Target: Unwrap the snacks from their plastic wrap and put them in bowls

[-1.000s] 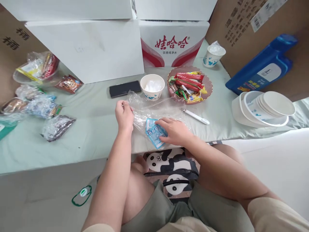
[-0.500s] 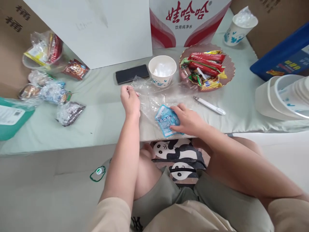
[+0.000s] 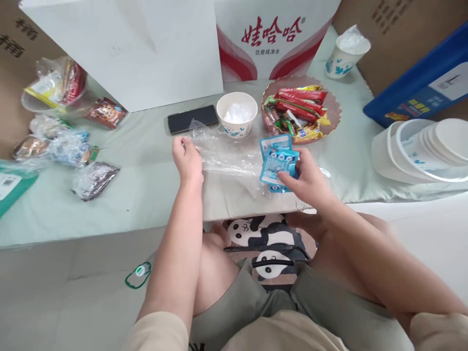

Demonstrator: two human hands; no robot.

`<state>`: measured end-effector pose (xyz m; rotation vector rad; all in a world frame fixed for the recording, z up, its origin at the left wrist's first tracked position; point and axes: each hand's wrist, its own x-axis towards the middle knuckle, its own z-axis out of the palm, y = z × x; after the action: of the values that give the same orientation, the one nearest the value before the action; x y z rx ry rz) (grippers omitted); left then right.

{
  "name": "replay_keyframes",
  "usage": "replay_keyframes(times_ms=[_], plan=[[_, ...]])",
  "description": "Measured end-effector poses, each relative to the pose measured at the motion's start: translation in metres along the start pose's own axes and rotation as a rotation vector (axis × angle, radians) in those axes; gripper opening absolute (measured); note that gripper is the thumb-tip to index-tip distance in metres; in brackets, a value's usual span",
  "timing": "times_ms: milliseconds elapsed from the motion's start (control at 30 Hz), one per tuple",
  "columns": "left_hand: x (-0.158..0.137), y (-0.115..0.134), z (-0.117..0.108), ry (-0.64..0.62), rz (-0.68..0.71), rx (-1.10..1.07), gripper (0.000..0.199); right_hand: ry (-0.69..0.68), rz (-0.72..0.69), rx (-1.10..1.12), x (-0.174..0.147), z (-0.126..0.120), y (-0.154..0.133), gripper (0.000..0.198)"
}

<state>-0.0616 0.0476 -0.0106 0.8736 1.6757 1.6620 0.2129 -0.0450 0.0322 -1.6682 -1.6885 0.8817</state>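
The left hand is closed in a loose fist, fingers curled and pinching the near-left end of a clear plastic bag, which lies crumpled across the pale green cloth toward the right. The right hand pinches a fanned bunch of blue sachets, the thumb pressed on the front one and the fingers mostly hidden behind. The sachets are at the right end of the bag, just in front of the pink scalloped bowl; whether their lower edges touch the bag or overlap it, I cannot tell. A white object shows just past the right hand, which hides most of it.

Behind the bag, a paper cup with crumpled plastic inside stands upright between a black smartphone and the bowl, which holds red-wrapped sticks and other sweets. A second paper cup, also stuffed with plastic, stands farther back on the right, near a blue container. Nested white tubs hold stacked paper cups at the right. On the left lie wrapped snacks, among them a brown snack packet and a dark packet
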Motion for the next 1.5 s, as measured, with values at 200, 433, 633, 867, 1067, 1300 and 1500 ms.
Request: replay_keyframes(times_ms=[200, 433, 633, 867, 1067, 1300, 1500], plan=[[-0.005, 0.015, 0.003, 0.001, -0.121, -0.024, 0.019, 0.392, -0.095, 0.058, 0.012, -0.027, 0.013, 0.051], [-0.016, 0.026, 0.01, -0.066, -0.152, -0.03, 0.021, 0.757, -0.282, -0.251, 0.052, -0.064, -0.006, 0.054], [-0.02, 0.028, 0.01, -0.075, -0.17, -0.019, 0.02, 0.39, -0.235, -0.51, 0.078, -0.055, -0.002, 0.067], [-0.02, 0.029, 0.01, -0.07, -0.174, -0.02, 0.022, 0.406, -0.205, -0.533, 0.079, -0.049, 0.018, 0.052], [-0.02, 0.026, 0.01, -0.097, -0.165, -0.031, 0.021, 0.513, -0.123, -0.529, 0.085, -0.051, 0.027, 0.037], [-0.023, 0.026, 0.009, -0.143, -0.165, -0.054, 0.022, 0.337, -0.255, -0.635, 0.088, -0.035, 0.011, 0.055], [-0.025, 0.025, 0.006, -0.306, -0.153, -0.187, 0.041, 0.245, -0.246, -0.635, 0.059, -0.032, -0.003, 0.058]])
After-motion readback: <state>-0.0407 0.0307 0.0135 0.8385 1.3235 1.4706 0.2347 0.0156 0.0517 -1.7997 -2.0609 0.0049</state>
